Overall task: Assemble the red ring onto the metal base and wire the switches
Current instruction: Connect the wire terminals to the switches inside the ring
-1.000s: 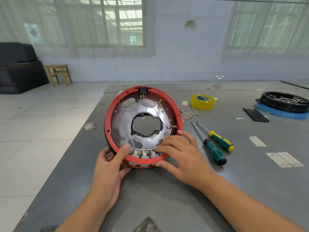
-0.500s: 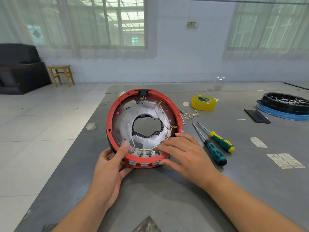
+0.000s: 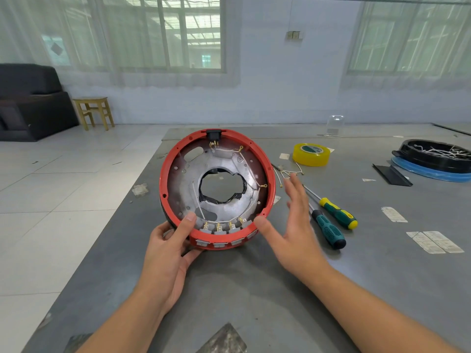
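Observation:
The red ring (image 3: 165,179) sits around the round metal base (image 3: 229,205), and the whole piece stands tilted on the grey table (image 3: 280,289), its open side facing me. A row of grey switches (image 3: 219,229) with brass terminals lines the ring's near edge, and thin white wires run across the base. My left hand (image 3: 169,253) grips the ring's lower left rim, thumb inside. My right hand (image 3: 293,225) hovers just right of the ring, fingers straight and spread, holding nothing. A black socket (image 3: 213,135) sits at the ring's top.
Two green-handled screwdrivers (image 3: 331,225) lie right of my right hand. Loose wires with brass lugs (image 3: 285,171) and a yellow tape roll (image 3: 311,154) lie behind it. A black tray of wires on a blue disc (image 3: 433,161) stands far right. The table's left edge is near.
My right hand has lifted off the switches and the ring's lower right rim and moved right, fingers spread. My left hand still holds the ring, which now stands more upright.

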Demonstrator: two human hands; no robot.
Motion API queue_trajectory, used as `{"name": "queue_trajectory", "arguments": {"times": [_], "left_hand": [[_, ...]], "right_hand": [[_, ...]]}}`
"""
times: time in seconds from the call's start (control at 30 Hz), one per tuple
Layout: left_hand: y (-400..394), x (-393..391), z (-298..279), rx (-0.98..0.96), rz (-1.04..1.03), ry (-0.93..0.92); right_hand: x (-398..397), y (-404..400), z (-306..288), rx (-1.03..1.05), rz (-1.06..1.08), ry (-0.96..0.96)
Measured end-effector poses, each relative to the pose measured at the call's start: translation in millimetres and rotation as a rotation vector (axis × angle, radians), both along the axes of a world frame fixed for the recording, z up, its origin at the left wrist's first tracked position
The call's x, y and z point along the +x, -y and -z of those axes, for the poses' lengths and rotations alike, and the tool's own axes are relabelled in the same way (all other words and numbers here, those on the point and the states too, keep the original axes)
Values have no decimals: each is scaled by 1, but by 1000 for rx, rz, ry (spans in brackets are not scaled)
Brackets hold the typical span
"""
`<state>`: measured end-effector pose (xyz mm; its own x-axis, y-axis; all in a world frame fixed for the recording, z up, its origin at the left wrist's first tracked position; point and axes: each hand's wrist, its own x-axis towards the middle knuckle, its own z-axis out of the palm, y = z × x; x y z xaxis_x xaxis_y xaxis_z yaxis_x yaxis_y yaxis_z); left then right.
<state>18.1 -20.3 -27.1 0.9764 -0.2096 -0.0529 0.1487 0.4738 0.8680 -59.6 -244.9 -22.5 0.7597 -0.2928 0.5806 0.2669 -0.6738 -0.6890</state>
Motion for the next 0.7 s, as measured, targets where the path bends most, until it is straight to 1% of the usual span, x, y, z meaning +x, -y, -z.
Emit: {"name": "queue_trajectory", "arguments": {"times": [0.07, 0.13, 0.2, 0.27, 0.43, 0.5, 0.57, 0.6, 0.63, 0.7], "left_hand": [[0, 0, -1, -17, 7, 15], [-1, 0, 0, -28, 11, 27], [-1, 1, 1, -45, 21, 37], [0, 2, 3, -63, 62, 46], [12, 12, 5, -24, 266, 89], [18, 19, 3, -58, 265, 54], [25, 27, 0, -107, 201, 0], [29, 31, -2, -136, 167, -28], [32, 35, -3, -162, 138, -49], [37, 42, -3, -193, 89, -64]], "right_hand": [[2, 1, -2, 362, -80, -161], [6, 4, -1, 656, -262, -257], [11, 6, -1, 850, -410, -230], [15, 3, -3, 918, -433, -193], [30, 4, -3, 988, -420, -172], [38, 4, -4, 995, -399, -172], [47, 3, -5, 989, -374, -184], [52, 2, -4, 945, -337, -186], [57, 1, -2, 851, -262, -189], [66, 3, 3, 537, -27, -211]]}}
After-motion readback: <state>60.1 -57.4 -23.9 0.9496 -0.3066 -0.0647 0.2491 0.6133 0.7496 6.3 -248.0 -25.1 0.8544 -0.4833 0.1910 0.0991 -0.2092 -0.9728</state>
